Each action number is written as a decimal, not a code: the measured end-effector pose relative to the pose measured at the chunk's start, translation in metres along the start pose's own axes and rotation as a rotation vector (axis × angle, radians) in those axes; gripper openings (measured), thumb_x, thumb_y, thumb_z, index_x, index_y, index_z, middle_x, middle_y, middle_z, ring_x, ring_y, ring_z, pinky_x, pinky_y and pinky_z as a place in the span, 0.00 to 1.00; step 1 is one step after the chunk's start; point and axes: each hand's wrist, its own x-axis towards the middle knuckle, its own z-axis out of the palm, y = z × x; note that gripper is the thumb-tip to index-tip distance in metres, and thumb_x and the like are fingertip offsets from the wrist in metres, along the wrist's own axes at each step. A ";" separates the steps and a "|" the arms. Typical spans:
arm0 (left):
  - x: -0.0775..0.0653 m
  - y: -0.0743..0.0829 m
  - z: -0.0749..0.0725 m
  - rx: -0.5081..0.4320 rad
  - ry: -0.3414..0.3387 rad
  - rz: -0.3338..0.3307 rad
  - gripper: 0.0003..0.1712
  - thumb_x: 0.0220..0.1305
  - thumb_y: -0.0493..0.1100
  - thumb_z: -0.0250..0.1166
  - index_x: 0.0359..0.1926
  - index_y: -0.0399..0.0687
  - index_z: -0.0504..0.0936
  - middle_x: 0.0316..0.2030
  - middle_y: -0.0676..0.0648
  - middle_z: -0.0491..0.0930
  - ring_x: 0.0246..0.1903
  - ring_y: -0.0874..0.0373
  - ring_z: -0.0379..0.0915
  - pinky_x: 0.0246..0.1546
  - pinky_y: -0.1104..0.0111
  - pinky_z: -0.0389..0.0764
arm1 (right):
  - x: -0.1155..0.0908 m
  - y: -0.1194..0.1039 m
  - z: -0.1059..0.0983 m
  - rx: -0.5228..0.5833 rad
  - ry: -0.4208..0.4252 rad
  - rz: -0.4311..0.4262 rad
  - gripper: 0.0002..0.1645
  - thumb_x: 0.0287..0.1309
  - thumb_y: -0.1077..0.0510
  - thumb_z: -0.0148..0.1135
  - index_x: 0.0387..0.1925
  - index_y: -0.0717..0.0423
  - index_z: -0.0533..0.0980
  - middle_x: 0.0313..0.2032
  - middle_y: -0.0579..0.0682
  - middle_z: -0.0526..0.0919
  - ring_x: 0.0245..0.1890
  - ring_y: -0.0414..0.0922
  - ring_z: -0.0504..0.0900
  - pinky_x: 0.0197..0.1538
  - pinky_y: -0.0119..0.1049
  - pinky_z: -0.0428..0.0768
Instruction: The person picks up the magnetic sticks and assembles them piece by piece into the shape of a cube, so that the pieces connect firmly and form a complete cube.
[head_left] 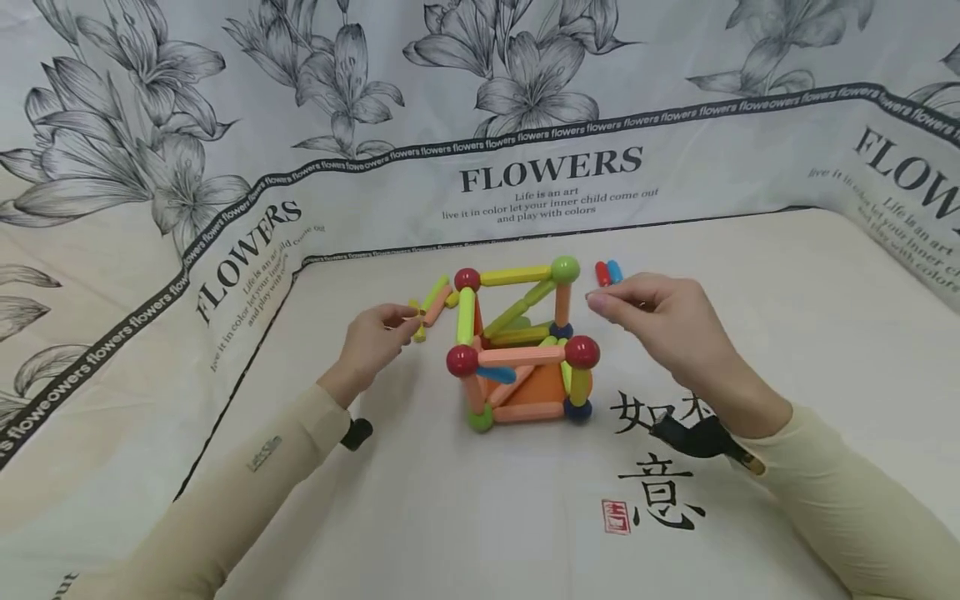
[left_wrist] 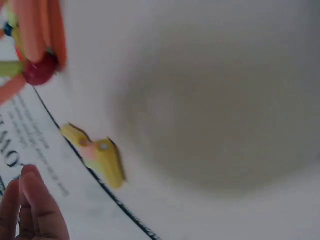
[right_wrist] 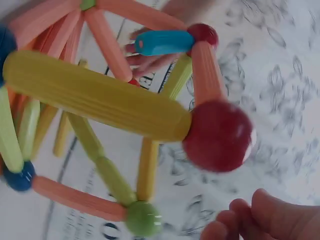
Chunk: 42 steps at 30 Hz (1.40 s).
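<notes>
Rod-and-ball frame (head_left: 521, 357), boxy and open-sided, stands between the two hands I watch remotely. Its ridged salmon, yellow and lime rods (right_wrist: 95, 95) meet glossy red, green and blue balls (right_wrist: 217, 135); a blue rod (right_wrist: 165, 42) juts from one red ball. I see the right hand (head_left: 660, 312) beside it and the left hand (head_left: 382, 337) near short yellow rods (left_wrist: 107, 160) on pale cloth (head_left: 420, 500); both have loosely bent fingers, nothing visible in their grasp.
</notes>
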 end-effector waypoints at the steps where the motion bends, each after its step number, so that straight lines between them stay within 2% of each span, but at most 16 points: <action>1: 0.009 -0.003 0.000 0.030 -0.021 -0.062 0.23 0.71 0.49 0.58 0.63 0.44 0.75 0.56 0.42 0.78 0.50 0.48 0.77 0.47 0.64 0.81 | 0.004 0.003 -0.003 0.037 -0.060 0.077 0.21 0.65 0.45 0.62 0.50 0.56 0.83 0.47 0.53 0.84 0.45 0.47 0.77 0.50 0.38 0.78; 3: 0.025 -0.011 0.000 0.127 -0.052 -0.132 0.25 0.71 0.49 0.58 0.64 0.41 0.74 0.60 0.40 0.76 0.53 0.47 0.75 0.53 0.61 0.80 | 0.008 0.009 -0.008 0.076 -0.183 0.156 0.24 0.66 0.43 0.60 0.52 0.56 0.82 0.52 0.55 0.83 0.53 0.50 0.77 0.58 0.50 0.77; 5: 0.036 -0.015 0.001 0.233 -0.059 -0.166 0.27 0.70 0.50 0.58 0.63 0.39 0.74 0.62 0.39 0.74 0.54 0.48 0.74 0.55 0.59 0.78 | 0.009 0.011 -0.010 0.072 -0.281 0.138 0.23 0.64 0.45 0.63 0.53 0.56 0.82 0.53 0.55 0.83 0.55 0.52 0.78 0.60 0.55 0.76; 7: 0.043 -0.017 0.002 0.315 -0.051 -0.206 0.29 0.68 0.52 0.60 0.62 0.37 0.74 0.60 0.38 0.77 0.51 0.49 0.75 0.53 0.60 0.79 | 0.008 0.009 -0.011 0.036 -0.345 0.089 0.20 0.63 0.48 0.65 0.51 0.54 0.83 0.51 0.53 0.85 0.54 0.51 0.81 0.60 0.54 0.78; 9: 0.049 -0.018 0.004 0.350 -0.040 -0.262 0.28 0.66 0.53 0.62 0.58 0.37 0.76 0.52 0.39 0.80 0.44 0.52 0.76 0.45 0.64 0.80 | 0.006 0.005 -0.011 0.004 -0.376 0.041 0.18 0.61 0.50 0.66 0.50 0.52 0.84 0.50 0.51 0.86 0.51 0.48 0.82 0.56 0.49 0.81; 13: 0.057 -0.018 0.010 0.341 -0.001 -0.377 0.23 0.64 0.55 0.65 0.45 0.38 0.80 0.30 0.46 0.79 0.25 0.60 0.70 0.25 0.73 0.72 | 0.006 -0.003 -0.011 -0.024 -0.389 -0.006 0.17 0.60 0.52 0.68 0.49 0.53 0.84 0.47 0.50 0.87 0.47 0.45 0.83 0.50 0.40 0.83; 16: 0.061 -0.020 0.013 0.330 0.034 -0.428 0.21 0.63 0.54 0.65 0.40 0.38 0.78 0.23 0.49 0.74 0.19 0.62 0.66 0.20 0.75 0.68 | 0.005 -0.004 -0.010 -0.019 -0.406 -0.013 0.16 0.60 0.54 0.68 0.49 0.53 0.84 0.46 0.50 0.87 0.44 0.45 0.82 0.48 0.37 0.83; 22: 0.064 -0.023 0.015 0.296 0.078 -0.488 0.23 0.62 0.51 0.67 0.46 0.36 0.78 0.25 0.48 0.74 0.20 0.62 0.66 0.19 0.76 0.67 | 0.002 -0.003 -0.009 -0.017 -0.435 -0.015 0.17 0.60 0.54 0.68 0.50 0.52 0.84 0.46 0.49 0.87 0.43 0.44 0.82 0.47 0.34 0.83; 27: 0.060 -0.029 0.009 0.142 0.076 -0.519 0.23 0.60 0.45 0.66 0.51 0.34 0.76 0.33 0.46 0.76 0.26 0.61 0.69 0.26 0.75 0.74 | 0.001 -0.002 -0.010 -0.019 -0.445 -0.004 0.17 0.59 0.54 0.68 0.50 0.52 0.84 0.45 0.49 0.87 0.43 0.44 0.81 0.46 0.34 0.83; 29: 0.053 -0.030 0.003 0.036 0.074 -0.532 0.22 0.61 0.43 0.65 0.53 0.34 0.75 0.36 0.45 0.76 0.28 0.61 0.71 0.31 0.75 0.77 | 0.001 -0.001 -0.009 -0.018 -0.449 -0.001 0.17 0.60 0.54 0.68 0.51 0.52 0.84 0.45 0.49 0.87 0.44 0.44 0.81 0.47 0.36 0.83; 31: 0.039 -0.027 -0.005 -0.096 0.056 -0.514 0.23 0.62 0.42 0.64 0.55 0.34 0.74 0.40 0.45 0.76 0.29 0.62 0.73 0.35 0.75 0.79 | 0.002 -0.001 -0.010 -0.025 -0.448 -0.003 0.17 0.60 0.53 0.68 0.51 0.51 0.84 0.45 0.48 0.87 0.44 0.44 0.82 0.48 0.38 0.83; 33: 0.019 -0.021 -0.011 -0.225 0.036 -0.470 0.24 0.64 0.40 0.62 0.58 0.32 0.74 0.43 0.44 0.77 0.29 0.64 0.75 0.36 0.76 0.81 | 0.003 0.000 -0.011 -0.036 -0.445 -0.001 0.18 0.60 0.52 0.68 0.51 0.51 0.84 0.44 0.48 0.87 0.44 0.43 0.82 0.48 0.40 0.83; 35: -0.008 -0.015 -0.012 -0.335 0.019 -0.414 0.26 0.64 0.38 0.61 0.61 0.30 0.72 0.46 0.43 0.78 0.31 0.65 0.77 0.38 0.76 0.82 | 0.005 0.000 -0.013 -0.047 -0.441 0.004 0.18 0.60 0.52 0.68 0.51 0.51 0.84 0.44 0.47 0.88 0.44 0.43 0.82 0.49 0.41 0.83; 37: -0.038 -0.008 -0.005 -0.399 0.008 -0.359 0.27 0.64 0.38 0.61 0.62 0.29 0.71 0.48 0.40 0.79 0.32 0.64 0.79 0.40 0.74 0.83 | 0.006 0.000 -0.016 -0.052 -0.440 0.015 0.19 0.60 0.51 0.68 0.52 0.51 0.83 0.44 0.48 0.88 0.44 0.43 0.83 0.50 0.43 0.83; 39: -0.067 -0.001 0.010 -0.415 -0.005 -0.325 0.26 0.63 0.37 0.62 0.61 0.31 0.71 0.49 0.39 0.80 0.35 0.61 0.81 0.43 0.70 0.85 | 0.007 0.000 -0.017 -0.049 -0.438 0.026 0.19 0.60 0.51 0.68 0.52 0.52 0.83 0.44 0.48 0.88 0.44 0.43 0.83 0.50 0.43 0.83; 42: -0.103 0.012 0.040 -0.412 -0.104 -0.277 0.24 0.61 0.37 0.66 0.57 0.34 0.73 0.44 0.39 0.82 0.35 0.58 0.83 0.44 0.65 0.86 | 0.006 0.004 -0.018 -0.038 -0.433 0.046 0.19 0.61 0.51 0.67 0.52 0.52 0.83 0.45 0.48 0.88 0.44 0.43 0.84 0.51 0.44 0.83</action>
